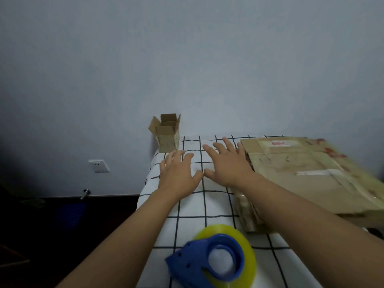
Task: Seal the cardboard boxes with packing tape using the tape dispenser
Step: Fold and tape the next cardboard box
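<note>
Both hands, left (178, 173) and right (226, 163), hover spread and empty over the desk (209, 204), apparently reaching for the open box (166, 134) at its far corner. The dispenser (216, 258) lies near, flat boxes (307, 173) stacked right.

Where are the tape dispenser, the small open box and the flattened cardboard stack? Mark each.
tape dispenser (216, 257): head view, blue frame beside the core.
small open box (167, 139): head view, front wall.
flattened cardboard stack (301, 169): head view, top sheet.
</note>
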### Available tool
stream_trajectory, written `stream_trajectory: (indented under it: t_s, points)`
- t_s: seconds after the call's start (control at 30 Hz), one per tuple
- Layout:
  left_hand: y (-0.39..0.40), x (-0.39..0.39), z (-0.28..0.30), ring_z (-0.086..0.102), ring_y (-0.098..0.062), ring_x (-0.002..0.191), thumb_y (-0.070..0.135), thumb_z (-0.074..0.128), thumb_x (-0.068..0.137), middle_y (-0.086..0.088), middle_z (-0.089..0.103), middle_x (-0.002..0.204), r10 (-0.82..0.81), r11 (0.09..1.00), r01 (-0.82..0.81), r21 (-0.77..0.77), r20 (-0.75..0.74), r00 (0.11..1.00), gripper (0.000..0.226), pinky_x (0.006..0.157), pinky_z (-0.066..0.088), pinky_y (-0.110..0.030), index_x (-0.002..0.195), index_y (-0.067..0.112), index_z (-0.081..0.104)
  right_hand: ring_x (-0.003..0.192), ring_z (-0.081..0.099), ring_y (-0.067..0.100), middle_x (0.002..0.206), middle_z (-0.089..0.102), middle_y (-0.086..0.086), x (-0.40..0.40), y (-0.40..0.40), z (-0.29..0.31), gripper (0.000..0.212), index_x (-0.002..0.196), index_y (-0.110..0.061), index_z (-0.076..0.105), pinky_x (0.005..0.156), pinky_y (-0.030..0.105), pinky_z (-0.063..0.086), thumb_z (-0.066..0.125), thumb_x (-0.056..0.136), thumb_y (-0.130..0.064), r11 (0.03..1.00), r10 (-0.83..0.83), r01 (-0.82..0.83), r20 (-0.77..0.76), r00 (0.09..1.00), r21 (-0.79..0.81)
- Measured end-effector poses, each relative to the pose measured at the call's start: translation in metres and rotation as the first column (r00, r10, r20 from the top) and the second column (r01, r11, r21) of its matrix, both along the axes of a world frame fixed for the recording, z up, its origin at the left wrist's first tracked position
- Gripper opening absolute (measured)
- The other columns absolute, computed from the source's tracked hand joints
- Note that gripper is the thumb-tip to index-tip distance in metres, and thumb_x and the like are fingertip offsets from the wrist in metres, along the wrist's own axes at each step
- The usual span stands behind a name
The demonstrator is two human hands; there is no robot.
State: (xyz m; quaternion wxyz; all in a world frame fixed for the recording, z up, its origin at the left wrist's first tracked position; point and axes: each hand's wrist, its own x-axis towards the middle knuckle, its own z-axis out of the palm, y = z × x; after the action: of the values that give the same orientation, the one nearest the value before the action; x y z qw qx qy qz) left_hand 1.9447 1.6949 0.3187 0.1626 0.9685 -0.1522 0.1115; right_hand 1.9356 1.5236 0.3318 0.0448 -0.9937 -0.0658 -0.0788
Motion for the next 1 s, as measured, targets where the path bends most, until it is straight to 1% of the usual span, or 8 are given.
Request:
stream_trajectory:
  t_s: [0.2, 0.43, 0.6, 0.7, 0.77, 0.8, 0.9, 1.0]
  points:
    - [-0.039, -0.072, 0.016, 0.017, -0.02, 0.143, 0.048, 0.05, 0.091, -0.001, 0.031, 0.154, -0.102, 0.994, 0.103, 0.026, -0.048, 0.994, 0.06, 0.115, 0.011, -0.042, 0.146, 0.027, 0.038, 0.153, 0.002, 0.028, 0.163, 0.019, -0.001, -0.079, -0.049, 0.008, 0.076, 0.156, -0.035, 0.014, 0.118, 0.061, 0.002, 0.049, 0.091, -0.054, 0.993, -0.093, 0.095, -0.031, 0.995, 0.07]
    - [-0.102, -0.139, 0.022, 0.024, -0.025, 0.139, 0.045, 0.051, 0.09, -0.002, 0.034, 0.151, -0.187, 0.976, 0.197, 0.092, -0.114, 0.976, 0.059, 0.112, 0.02, -0.042, 0.144, 0.026, 0.039, 0.153, 0.004, 0.028, 0.164, 0.018, -0.001, -0.164, -0.125, 0.0, 0.074, 0.155, -0.036, 0.017, 0.118, 0.059, 0.007, 0.051, 0.092, -0.053, 0.968, -0.222, 0.232, -0.105, 0.969, 0.099]
    - [-0.141, -0.166, 0.006, 0.027, -0.027, 0.137, 0.04, 0.05, 0.089, -0.004, 0.032, 0.151, -0.224, 0.971, 0.236, 0.048, -0.18, 0.958, 0.061, 0.111, 0.024, -0.042, 0.146, 0.027, 0.034, 0.153, 0.003, 0.028, 0.166, 0.011, 0.001, -0.191, -0.167, -0.011, 0.079, 0.154, -0.035, 0.017, 0.12, 0.056, 0.01, 0.059, 0.089, -0.049, 0.931, -0.313, 0.333, -0.142, 0.939, 0.15]
    - [-0.148, -0.172, -0.012, 0.022, -0.03, 0.142, 0.041, 0.049, 0.089, -0.007, 0.022, 0.156, -0.215, 0.974, 0.226, 0.026, -0.217, 0.952, 0.064, 0.114, 0.024, -0.044, 0.148, 0.03, 0.029, 0.153, -0.002, 0.029, 0.166, 0.004, 0.001, -0.193, -0.188, -0.02, 0.078, 0.153, -0.037, 0.017, 0.12, 0.056, 0.007, 0.06, 0.088, -0.042, 0.929, -0.316, 0.339, -0.155, 0.936, 0.151]
    - [-0.148, -0.167, -0.019, 0.016, -0.031, 0.146, 0.04, 0.05, 0.09, -0.009, 0.015, 0.161, -0.2, 0.978, 0.207, 0.002, -0.257, 0.945, 0.066, 0.115, 0.023, -0.046, 0.15, 0.032, 0.025, 0.152, 0.001, 0.029, 0.165, 0.01, 0.0, -0.192, -0.198, -0.028, 0.069, 0.149, -0.039, 0.022, 0.119, 0.057, 0.006, 0.059, 0.091, -0.041, 0.95, -0.271, 0.288, -0.137, 0.953, 0.12]
    - [-0.148, -0.164, -0.02, 0.017, -0.03, 0.146, 0.039, 0.051, 0.09, -0.009, 0.017, 0.161, -0.204, 0.978, 0.207, -0.019, -0.274, 0.94, 0.067, 0.115, 0.024, -0.046, 0.151, 0.032, 0.024, 0.151, 0.006, 0.028, 0.162, 0.017, -0.001, -0.191, -0.2, -0.032, 0.061, 0.147, -0.04, 0.026, 0.119, 0.057, 0.007, 0.057, 0.094, -0.042, 0.96, -0.247, 0.258, -0.111, 0.963, 0.105]
    - [-0.147, -0.155, -0.022, 0.033, -0.024, 0.137, 0.036, 0.053, 0.09, -0.003, 0.034, 0.152, -0.266, 0.963, 0.237, -0.13, -0.297, 0.917, 0.066, 0.112, 0.031, -0.042, 0.151, 0.028, 0.028, 0.145, 0.021, 0.023, 0.154, 0.035, -0.006, -0.189, -0.202, -0.038, 0.041, 0.141, -0.039, 0.04, 0.117, 0.057, 0.012, 0.046, 0.101, -0.041, 0.98, -0.19, 0.19, -0.005, 0.982, 0.051]
    - [-0.147, -0.152, -0.021, 0.037, -0.018, 0.134, 0.033, 0.054, 0.092, 0.001, 0.038, 0.15, -0.299, 0.938, 0.233, -0.256, -0.261, 0.918, 0.064, 0.111, 0.036, -0.036, 0.151, 0.025, 0.032, 0.14, 0.03, 0.024, 0.149, 0.043, -0.005, -0.188, -0.2, -0.04, 0.036, 0.14, -0.034, 0.046, 0.113, 0.053, 0.02, 0.041, 0.104, -0.038, 0.987, -0.155, 0.158, 0.081, 0.985, -0.024]
